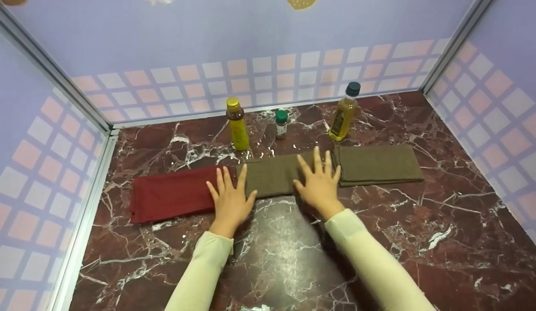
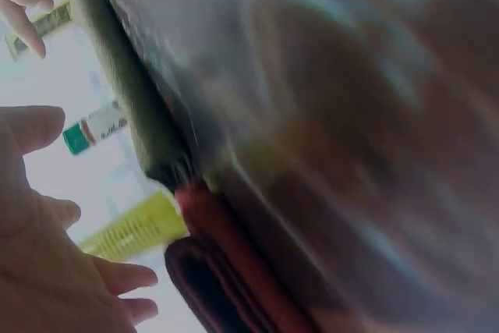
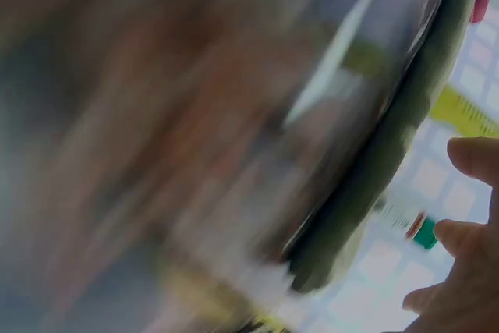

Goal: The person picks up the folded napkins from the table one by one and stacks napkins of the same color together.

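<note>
Three folded cloths lie side by side: a dark red cloth (image 1: 177, 194) at the left, an olive cloth (image 1: 270, 176) in the middle and another olive cloth (image 1: 380, 164) at the right. My left hand (image 1: 231, 203), fingers straight and spread, is over the place where the red and middle cloths meet. With its fingers fanned out, my right hand (image 1: 319, 186) is over the right end of the middle cloth, close to the right cloth. Neither hand grips anything. From the left wrist, the folded layers of the red cloth (image 2: 234, 271) show at their edge.
Behind the cloths stand a yellow-capped bottle (image 1: 238, 129), a small green-capped jar (image 1: 281, 125) and a dark-capped bottle of yellow liquid (image 1: 343, 114). The glossy dark red marbled table (image 1: 285, 250) is bounded by patterned panels (image 1: 259, 69) at the back and both sides.
</note>
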Available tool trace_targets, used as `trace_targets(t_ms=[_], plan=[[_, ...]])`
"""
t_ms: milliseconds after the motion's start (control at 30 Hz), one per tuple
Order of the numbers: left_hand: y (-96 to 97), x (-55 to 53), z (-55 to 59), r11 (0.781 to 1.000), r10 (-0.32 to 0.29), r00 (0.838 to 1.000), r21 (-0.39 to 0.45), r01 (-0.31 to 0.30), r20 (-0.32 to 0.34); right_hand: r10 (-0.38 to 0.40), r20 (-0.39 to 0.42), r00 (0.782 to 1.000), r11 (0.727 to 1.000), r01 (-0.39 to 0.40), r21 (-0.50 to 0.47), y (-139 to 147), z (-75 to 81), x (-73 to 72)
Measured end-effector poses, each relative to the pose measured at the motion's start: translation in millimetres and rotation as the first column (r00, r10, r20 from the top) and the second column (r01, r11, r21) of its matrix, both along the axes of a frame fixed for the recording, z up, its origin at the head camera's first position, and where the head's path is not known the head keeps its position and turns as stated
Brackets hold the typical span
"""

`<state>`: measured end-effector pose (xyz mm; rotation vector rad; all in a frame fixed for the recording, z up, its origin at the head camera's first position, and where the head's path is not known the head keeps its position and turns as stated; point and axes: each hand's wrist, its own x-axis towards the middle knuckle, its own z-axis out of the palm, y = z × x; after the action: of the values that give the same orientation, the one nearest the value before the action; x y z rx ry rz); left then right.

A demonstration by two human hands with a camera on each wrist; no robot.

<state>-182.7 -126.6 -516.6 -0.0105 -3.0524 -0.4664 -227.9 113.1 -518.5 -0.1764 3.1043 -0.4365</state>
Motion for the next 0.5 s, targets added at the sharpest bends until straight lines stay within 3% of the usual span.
trace_targets(t_ms=[200,300,500], plan=[[17.8,-6.7,-0.7,1.0,-0.009,0.994,0.013,0.008,0.108,-0.028,0.152,0.988,0.989,0.05,-0.142,24,1.0,-0.6],[25.2,-9.5,-0.3,1.0,0.001,0.988,0.015,-0.003,0.152,-0.047,0.214,0.976,0.983,0.083,-0.165,31,2.8,0.0],[35.4,-14.6,1.5,0.996,0.072,0.983,-0.064,-0.062,0.166,-0.092,0.207,0.974,0.984,0.121,-0.13,40,4.8,-0.3]])
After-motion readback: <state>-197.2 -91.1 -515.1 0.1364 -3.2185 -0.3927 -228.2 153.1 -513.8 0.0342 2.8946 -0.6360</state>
